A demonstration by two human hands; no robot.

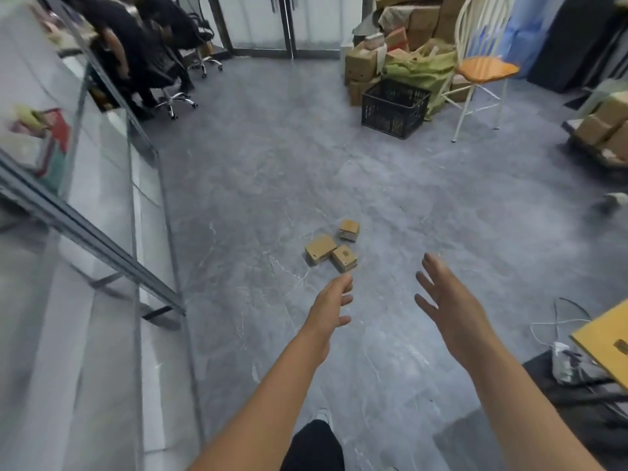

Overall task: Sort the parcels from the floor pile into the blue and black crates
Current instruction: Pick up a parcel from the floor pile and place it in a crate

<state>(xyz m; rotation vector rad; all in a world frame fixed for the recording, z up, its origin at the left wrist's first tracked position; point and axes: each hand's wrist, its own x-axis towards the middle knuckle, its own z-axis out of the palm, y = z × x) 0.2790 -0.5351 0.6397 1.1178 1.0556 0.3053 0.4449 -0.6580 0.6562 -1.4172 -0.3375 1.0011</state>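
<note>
The grey floor (pixel 265 171) carries everything. The black crate (pixel 394 108) stands at about one o'clock from the pile, well apart, its mouth up to take parcels. The right hand (pixel 448 300) and left hand (pixel 331 300) reach forward, fingers spread loose and empty, seemingly readying a grab. Three parcels (pixel 331 248) lie clustered near the left hand, at its twelve o'clock.
</note>
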